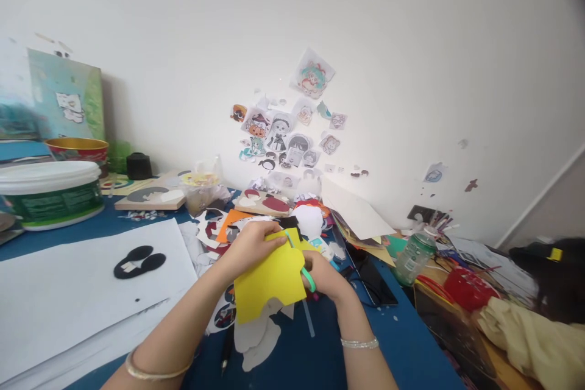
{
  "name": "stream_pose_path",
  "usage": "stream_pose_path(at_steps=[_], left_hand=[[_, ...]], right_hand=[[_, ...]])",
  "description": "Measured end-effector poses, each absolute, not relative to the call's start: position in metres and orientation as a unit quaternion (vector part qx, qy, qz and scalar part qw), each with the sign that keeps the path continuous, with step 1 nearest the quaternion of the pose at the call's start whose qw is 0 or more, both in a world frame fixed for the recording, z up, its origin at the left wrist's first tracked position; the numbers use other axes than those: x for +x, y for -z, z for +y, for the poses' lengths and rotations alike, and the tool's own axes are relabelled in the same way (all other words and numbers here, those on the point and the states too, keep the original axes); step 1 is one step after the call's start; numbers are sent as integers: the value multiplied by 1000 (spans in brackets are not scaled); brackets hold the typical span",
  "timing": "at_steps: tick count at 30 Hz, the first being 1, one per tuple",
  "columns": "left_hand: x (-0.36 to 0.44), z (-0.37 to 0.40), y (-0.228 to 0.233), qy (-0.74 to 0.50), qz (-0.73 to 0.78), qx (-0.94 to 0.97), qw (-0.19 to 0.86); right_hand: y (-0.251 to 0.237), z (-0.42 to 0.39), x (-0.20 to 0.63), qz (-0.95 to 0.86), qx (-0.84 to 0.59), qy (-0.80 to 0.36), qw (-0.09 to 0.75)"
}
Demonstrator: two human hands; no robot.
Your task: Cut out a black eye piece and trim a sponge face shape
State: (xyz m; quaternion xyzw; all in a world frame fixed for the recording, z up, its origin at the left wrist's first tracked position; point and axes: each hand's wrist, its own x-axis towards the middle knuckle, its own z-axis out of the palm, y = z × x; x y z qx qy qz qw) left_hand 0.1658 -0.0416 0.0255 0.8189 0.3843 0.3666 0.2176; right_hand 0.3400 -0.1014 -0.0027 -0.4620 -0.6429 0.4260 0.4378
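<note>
Cluttered blue craft table (320,353): left hand (249,247) pinches yellow paper (269,280) taut above it; right hand (326,277), fingers curled through green scissors (307,274), cuts the paper's right edge.

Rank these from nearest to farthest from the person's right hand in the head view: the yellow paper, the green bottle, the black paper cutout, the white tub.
From the right hand:
1. yellow paper, touching it, just left.
2. green bottle, to the right on the table.
3. black paper cutout, left, on the white sheet.
4. white tub, far left, at the back.
</note>
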Motion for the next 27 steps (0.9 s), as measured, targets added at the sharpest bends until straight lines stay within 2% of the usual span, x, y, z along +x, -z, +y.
stream_pose_path(at_steps=[3,10,18,27], left_hand=[[169,-44,-25,-360,386,829,185],[172,-42,-20,-375,425,806,174],[169,-42,-23,-361,427,816,147],[168,-39,-21,-378,435,797,180]], right_hand=[[3,-102,341,-664,-433,-460,400],[6,-101,332,-640,-457,-432,441],[6,-105,334,-637,-491,-434,406],[16,-95,328,-620,-459,-445,455]])
